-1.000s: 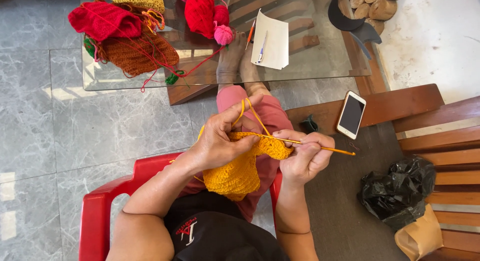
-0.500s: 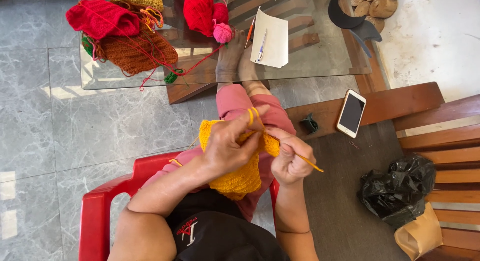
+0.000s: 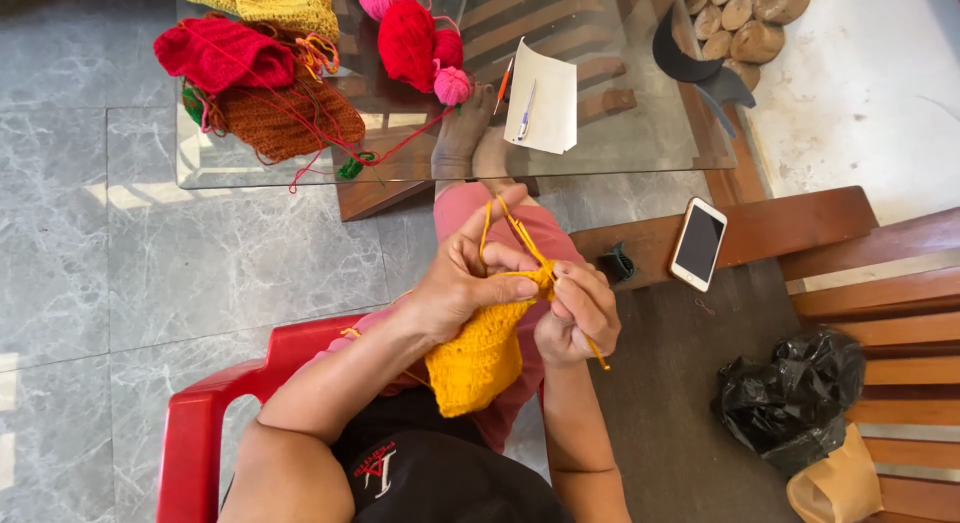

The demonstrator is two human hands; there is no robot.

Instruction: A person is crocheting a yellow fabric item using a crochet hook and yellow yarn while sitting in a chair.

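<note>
Looking down from your head camera, you are seated in a red plastic chair [image 3: 200, 423] with both hands meeting over your lap. Your left hand [image 3: 460, 283] is closed around the top edge of a yellow crocheted fabric piece [image 3: 480, 358], which hangs from your grip over your pink-clad thigh; a strand of yellow yarn [image 3: 500, 218] loops up over your raised fingers. Your right hand [image 3: 578, 318] sits just beside the left, touching the fabric, its fingers pinched on a thin orange-yellow crochet hook [image 3: 597, 355] whose end pokes out below the hand. Ahead of you stands a glass-topped low table [image 3: 640, 133] carrying a red knitted piece [image 3: 220, 55], a brown crocheted piece [image 3: 290, 118], a red yarn ball [image 3: 407, 41], a small pink pompom [image 3: 452, 85] and a white paper sheet with a pen [image 3: 545, 98]. To your right, a white-edged smartphone [image 3: 698, 244] lies on a wooden bench [image 3: 780, 228], and a crumpled black plastic bag [image 3: 790, 393] rests on the dark seat further right.
</note>
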